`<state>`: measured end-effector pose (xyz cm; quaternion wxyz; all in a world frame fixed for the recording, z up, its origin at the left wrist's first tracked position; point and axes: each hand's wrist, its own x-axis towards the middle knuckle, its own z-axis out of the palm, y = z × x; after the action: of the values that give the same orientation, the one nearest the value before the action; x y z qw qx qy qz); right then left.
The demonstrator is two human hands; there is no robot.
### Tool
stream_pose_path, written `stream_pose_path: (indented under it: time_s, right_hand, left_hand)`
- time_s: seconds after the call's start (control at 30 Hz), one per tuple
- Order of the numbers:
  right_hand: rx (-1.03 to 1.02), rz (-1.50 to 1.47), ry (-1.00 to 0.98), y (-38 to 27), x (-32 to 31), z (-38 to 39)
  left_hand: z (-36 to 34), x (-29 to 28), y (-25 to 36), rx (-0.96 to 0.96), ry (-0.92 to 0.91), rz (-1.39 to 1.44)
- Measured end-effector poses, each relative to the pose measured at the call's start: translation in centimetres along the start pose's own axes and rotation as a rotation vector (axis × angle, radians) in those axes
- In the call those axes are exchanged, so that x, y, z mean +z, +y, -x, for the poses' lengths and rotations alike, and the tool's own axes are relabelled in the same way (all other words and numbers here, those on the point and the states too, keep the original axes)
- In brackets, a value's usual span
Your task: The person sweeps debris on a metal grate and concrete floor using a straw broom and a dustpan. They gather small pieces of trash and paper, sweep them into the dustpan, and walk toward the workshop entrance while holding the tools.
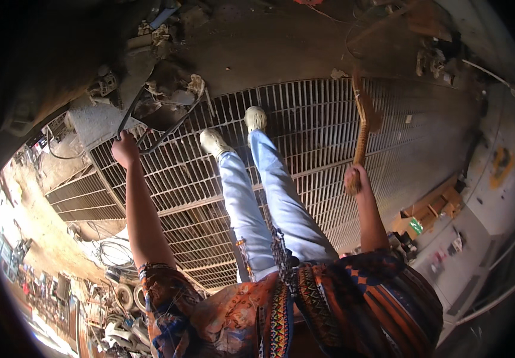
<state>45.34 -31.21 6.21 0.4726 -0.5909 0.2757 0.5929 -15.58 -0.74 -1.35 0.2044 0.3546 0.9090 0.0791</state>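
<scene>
In my right hand [354, 179]: broom [362, 134], dry straw-like fibre, rough, matt. In my left hand [126, 150]: bar [131, 109], smooth, metal by its look. Underfoot: floor grate [329, 163], dull ribbed metal. Worn by me: matt shoes [214, 143], plastic-looking; faded denim trousers [245, 203]; cloth shirt [227, 316]. Past the grate's right edge: matt cardboard [433, 206].

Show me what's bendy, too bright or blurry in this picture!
In the head view, the metal grate looks bent by the fisheye lens, and the corners go black; in the head view, glare washes out the floor at lower left; in the head view, the broom in the right hand smears at its far end, probably from motion.
</scene>
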Motion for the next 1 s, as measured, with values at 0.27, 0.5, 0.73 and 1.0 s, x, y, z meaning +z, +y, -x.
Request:
stream_pose_path:
  time_s: [0.27, 0.5, 0.73, 1.0]
  right_hand:
    - [0.143, 0.377, 0.194, 6.7, 10.5, -7.6]
    - [0.126, 0.6, -0.026, 14.9, 13.7, 2.4]
    - [-0.008, 0.298, -0.03, 10.2, 12.8, 9.2]
    - [0.019, -0.192, 0.067, -2.9, 11.8, -6.7]
  left_hand:
    - [-0.2, 0.8, 0.0, 0.011, 0.02, -0.04]
    - [-0.2, 0.3, -0.7, 0.028, -0.014, -0.034]
    - [-0.1, 1.4, -2.0, 0.031, 0.01, -0.127]
    - [-1.2, 1.8, -1.9, 0.133, 0.059, -0.165]
